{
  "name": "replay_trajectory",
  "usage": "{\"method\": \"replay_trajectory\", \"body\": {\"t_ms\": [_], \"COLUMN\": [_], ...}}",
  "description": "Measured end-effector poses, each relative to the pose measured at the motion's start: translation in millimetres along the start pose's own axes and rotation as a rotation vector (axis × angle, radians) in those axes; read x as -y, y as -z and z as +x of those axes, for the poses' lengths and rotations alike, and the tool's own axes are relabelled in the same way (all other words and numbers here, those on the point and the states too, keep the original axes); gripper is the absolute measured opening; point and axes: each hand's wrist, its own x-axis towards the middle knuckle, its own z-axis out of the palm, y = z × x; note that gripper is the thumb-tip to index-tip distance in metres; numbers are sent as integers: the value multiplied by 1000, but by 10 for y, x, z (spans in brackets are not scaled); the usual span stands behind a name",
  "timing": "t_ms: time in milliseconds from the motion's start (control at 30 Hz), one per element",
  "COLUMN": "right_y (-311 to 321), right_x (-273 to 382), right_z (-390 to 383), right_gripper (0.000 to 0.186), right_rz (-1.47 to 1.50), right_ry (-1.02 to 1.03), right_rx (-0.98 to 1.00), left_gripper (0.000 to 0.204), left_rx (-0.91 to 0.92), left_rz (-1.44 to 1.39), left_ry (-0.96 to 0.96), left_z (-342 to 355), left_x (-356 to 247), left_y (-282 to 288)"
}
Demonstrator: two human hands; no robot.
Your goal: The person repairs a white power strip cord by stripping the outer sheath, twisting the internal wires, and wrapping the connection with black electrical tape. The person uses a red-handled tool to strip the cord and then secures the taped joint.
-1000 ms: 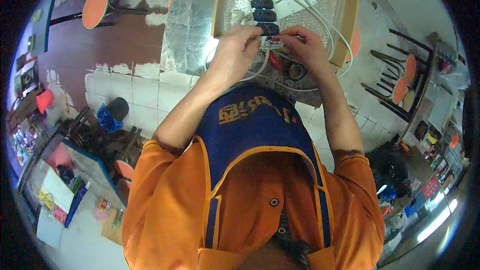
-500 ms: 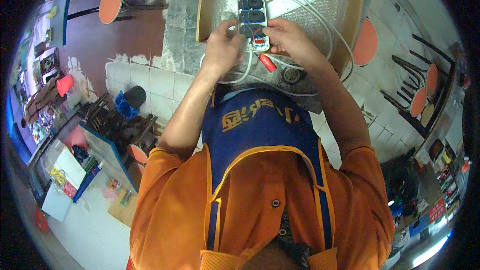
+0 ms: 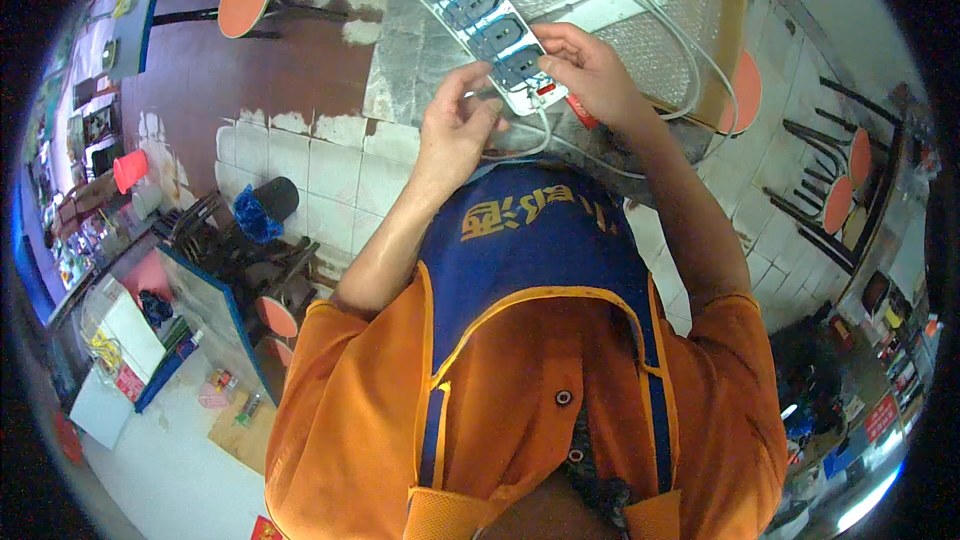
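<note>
both hands on a white power strip, held up in front of my chest.

my right hand (image 3: 590,70) has its fingers clamped on the near end of the power strip (image 3: 487,25), by its red switch (image 3: 546,89); the strip tilts away up-left, four dark sockets facing me. my left hand (image 3: 455,125) has fingers pinched together on what looks like the white cord (image 3: 520,145) just below that end, hard to tell exactly. cord loops over a cardboard box (image 3: 725,50) lined with bubble wrap behind. orange stool (image 3: 245,0) on the floor, far left.
</note>
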Motion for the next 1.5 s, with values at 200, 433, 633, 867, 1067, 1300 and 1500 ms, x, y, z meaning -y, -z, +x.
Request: {"method": "replay_trajectory", "body": {"t_ms": [200,433,633,867,1067,1300,1500], "right_y": [-137,-64,-7,34,38,65,30], "right_x": [1,-60,-94,-88,-99,-269,-238], "right_z": [244,258,272,281,310,363,357], "right_gripper": [36,36,34,34,31,30,33], "right_rz": [-127,-329,-295,-328,-343,-193,-132], "right_ry": [-141,-106,-126,-95,-88,-46,-118], "right_rx": [-14,-42,4,27,47,46,26], "left_gripper": [38,22,19,15,8,3,4], "left_rx": [-3,25,21,-4,-62,-83,-213], "left_rz": [46,166,287,330,341,125,-23], "left_ry": [76,-297,-358,-350,-354,-173,-200], "left_z": [68,159,186,261,310,295,203], "left_x": [176,153,104,111,174,191,123], "left_y": [217,140,82,25,-31,-129,-249]}}
